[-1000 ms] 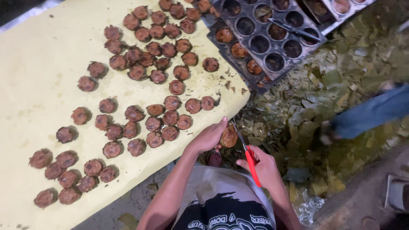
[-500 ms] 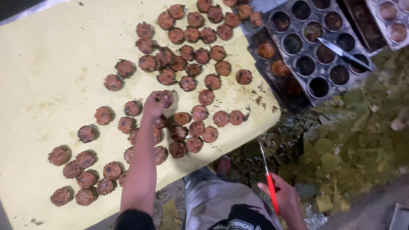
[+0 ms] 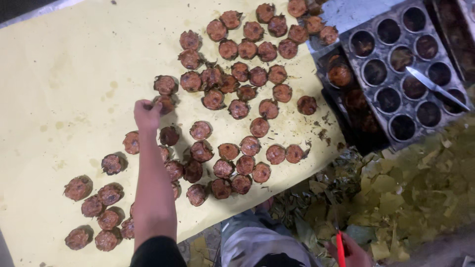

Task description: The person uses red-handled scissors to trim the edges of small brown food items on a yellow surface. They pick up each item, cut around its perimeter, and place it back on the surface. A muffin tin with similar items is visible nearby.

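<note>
The left hand (image 3: 147, 113) is extended over the yellow paper sheet (image 3: 64, 84) covering the bench, fingers curled around a round brown cake (image 3: 165, 103) at the edge of the upper cluster. The grip is closed on that cake, which sits just below another cake (image 3: 165, 84). Many similar brown cakes are laid out on the sheet in loose groups, one group (image 3: 99, 217) near the lower left corner.

The right hand (image 3: 349, 249) is seen at the bottom edge, clenched on a red-handled tool (image 3: 340, 247); its tip cannot be made out.

A dark metal baking tray (image 3: 396, 64) with round cups lies at upper right, a knife (image 3: 435, 88) resting across it. Dry leaves (image 3: 396, 193) are heaped beside the sheet.
</note>
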